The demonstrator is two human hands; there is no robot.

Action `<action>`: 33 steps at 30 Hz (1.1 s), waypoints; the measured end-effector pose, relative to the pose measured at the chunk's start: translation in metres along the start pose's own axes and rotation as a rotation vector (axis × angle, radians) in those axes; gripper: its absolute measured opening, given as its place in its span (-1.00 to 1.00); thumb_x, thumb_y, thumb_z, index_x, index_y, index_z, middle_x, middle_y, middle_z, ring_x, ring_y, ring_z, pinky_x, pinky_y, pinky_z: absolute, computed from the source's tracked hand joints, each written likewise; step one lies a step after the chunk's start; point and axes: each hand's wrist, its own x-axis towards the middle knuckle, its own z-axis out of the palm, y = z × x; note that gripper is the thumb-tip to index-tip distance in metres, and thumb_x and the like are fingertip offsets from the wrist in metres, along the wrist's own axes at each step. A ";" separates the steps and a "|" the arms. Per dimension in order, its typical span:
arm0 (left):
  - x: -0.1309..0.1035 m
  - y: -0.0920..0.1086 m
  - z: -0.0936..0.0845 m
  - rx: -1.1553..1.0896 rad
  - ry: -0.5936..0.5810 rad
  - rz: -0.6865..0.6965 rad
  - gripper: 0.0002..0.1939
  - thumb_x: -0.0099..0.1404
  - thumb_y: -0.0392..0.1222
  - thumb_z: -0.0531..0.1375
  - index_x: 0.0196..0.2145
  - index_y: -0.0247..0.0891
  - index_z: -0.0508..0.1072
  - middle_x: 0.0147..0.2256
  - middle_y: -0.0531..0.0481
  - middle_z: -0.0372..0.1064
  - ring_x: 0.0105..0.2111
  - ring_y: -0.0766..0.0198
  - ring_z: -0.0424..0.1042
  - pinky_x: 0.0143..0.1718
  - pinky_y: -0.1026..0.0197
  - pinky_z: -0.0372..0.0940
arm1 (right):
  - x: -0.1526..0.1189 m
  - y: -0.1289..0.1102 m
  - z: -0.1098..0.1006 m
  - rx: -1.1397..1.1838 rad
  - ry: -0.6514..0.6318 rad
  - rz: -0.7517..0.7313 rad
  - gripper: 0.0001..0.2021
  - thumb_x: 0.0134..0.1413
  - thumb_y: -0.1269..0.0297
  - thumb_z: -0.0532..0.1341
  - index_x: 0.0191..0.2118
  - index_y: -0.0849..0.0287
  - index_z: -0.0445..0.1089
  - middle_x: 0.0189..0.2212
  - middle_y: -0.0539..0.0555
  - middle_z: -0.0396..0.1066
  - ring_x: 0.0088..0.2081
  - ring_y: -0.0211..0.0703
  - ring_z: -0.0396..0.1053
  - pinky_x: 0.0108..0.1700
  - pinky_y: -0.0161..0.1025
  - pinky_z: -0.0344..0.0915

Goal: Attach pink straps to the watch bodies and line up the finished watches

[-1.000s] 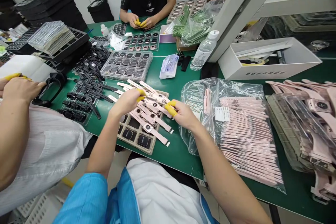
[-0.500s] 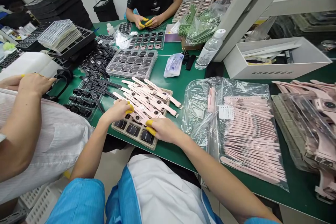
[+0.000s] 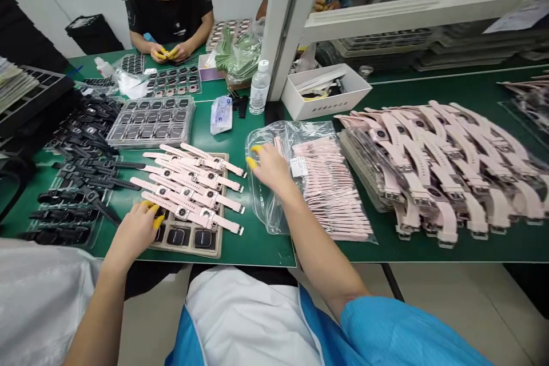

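Apparently the step is fetching a strap [image 3: 334, 200]: the right hand [image 3: 272, 170], open over the bag [image 3: 266, 209], needs a pinch. The left hand [image 3: 134, 233], grip unclear, is at the near-left tray [image 3: 189, 250] of watches [image 3: 187, 193].

The bench [image 3: 386, 249] has a smooth green top with a slight sheen. At its front edge, matt pink straps [image 3: 223, 221] end in shiny metal buckles. The clear plastic bag [image 3: 266, 217] looks glossy and wrinkled; the tray [image 3: 189, 247] looks like dull beige plastic, holding smooth black watch faces [image 3: 203, 238].
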 end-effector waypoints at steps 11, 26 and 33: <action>0.016 0.001 -0.006 0.068 0.000 -0.023 -0.72 0.35 -0.17 0.12 -0.17 -0.31 0.59 -0.14 -0.34 0.48 -0.06 -0.22 0.46 -0.09 -0.11 0.45 | 0.015 0.070 0.012 -0.152 0.005 0.370 -0.69 0.13 0.34 0.21 -0.03 0.36 0.49 0.30 0.51 0.20 0.48 0.46 -0.18 0.40 0.32 -0.14; 0.012 0.003 -0.002 0.022 0.020 -0.057 -0.60 0.37 -0.19 0.04 -0.04 -0.38 0.60 -0.04 -0.34 0.49 -0.01 -0.17 0.45 0.01 -0.11 0.45 | 0.022 0.069 0.010 -0.115 0.197 0.322 -0.75 0.16 0.40 0.12 -0.24 0.28 0.56 0.06 0.42 0.41 0.17 0.29 0.19 0.20 0.18 0.16; 0.008 -0.002 0.002 0.039 0.031 -0.012 -0.62 0.38 -0.20 0.01 -0.06 -0.32 0.58 -0.10 -0.32 0.52 -0.07 -0.16 0.46 -0.01 -0.12 0.44 | 0.028 0.069 0.002 0.071 0.252 0.115 -0.81 0.22 0.33 0.12 -0.22 0.19 0.50 0.19 0.31 0.37 0.29 0.21 0.14 0.31 0.11 0.12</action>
